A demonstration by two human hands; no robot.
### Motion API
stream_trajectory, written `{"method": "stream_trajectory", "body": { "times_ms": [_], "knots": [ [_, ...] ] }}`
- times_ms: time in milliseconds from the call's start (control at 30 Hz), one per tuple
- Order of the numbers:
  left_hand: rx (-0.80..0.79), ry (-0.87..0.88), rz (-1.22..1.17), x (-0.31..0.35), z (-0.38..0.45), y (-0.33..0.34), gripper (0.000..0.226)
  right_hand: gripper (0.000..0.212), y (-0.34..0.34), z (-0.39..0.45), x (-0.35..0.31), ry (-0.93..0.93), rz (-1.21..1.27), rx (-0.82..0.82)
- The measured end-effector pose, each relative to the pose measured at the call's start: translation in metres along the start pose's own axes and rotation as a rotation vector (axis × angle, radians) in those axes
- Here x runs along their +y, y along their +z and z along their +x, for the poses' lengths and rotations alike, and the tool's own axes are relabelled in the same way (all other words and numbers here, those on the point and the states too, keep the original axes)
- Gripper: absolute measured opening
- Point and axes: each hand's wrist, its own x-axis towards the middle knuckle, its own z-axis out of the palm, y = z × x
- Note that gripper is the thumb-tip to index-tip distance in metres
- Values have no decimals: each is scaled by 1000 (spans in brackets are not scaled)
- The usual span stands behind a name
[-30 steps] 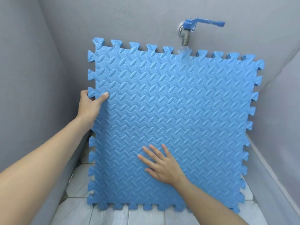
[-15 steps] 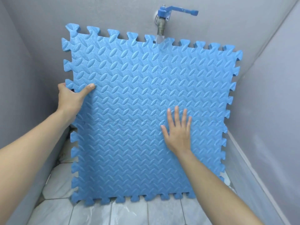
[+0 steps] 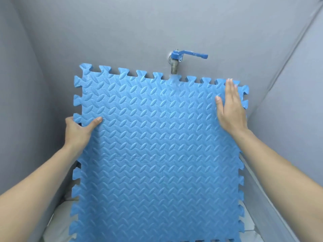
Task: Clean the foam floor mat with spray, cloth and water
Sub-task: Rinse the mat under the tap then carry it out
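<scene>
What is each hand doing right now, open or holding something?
Left hand: closed on the left edge of the foam mat, thumb across its front.
Right hand: open, fingers straight, flat against the mat near its top right corner.

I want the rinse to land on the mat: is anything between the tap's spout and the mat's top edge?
Nothing visible. The tap sits just above the mat top edge; the left hand grips its left edge, and the right hand lies flat off to the right.

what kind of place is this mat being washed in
Probably a small wash corner or utility bay: a wall tap runs water onto the foam mat, grey walls close in, and pale floor tiles lie below.
</scene>
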Motion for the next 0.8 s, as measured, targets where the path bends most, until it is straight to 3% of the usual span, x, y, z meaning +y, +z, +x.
{"method": "stream_trajectory", "body": {
  "times_ms": [100, 233, 433, 800],
  "knots": [
    [-10, -15, -20, 4, -3, 2, 76, 60, -25, 34, -55, -217, 20, 156],
    [-39, -25, -28, 7, -4, 2, 81, 58, -24, 66, -100, -423, -174, 67],
    [-51, -21, -1, 3, -1, -2, 83, 53, -1, 76, -107, -323, -216, 101],
    [-61, -18, -1, -6, 7, 1, 82, 63, 12, 90, -105, -175, -189, -13]
  ]
}}
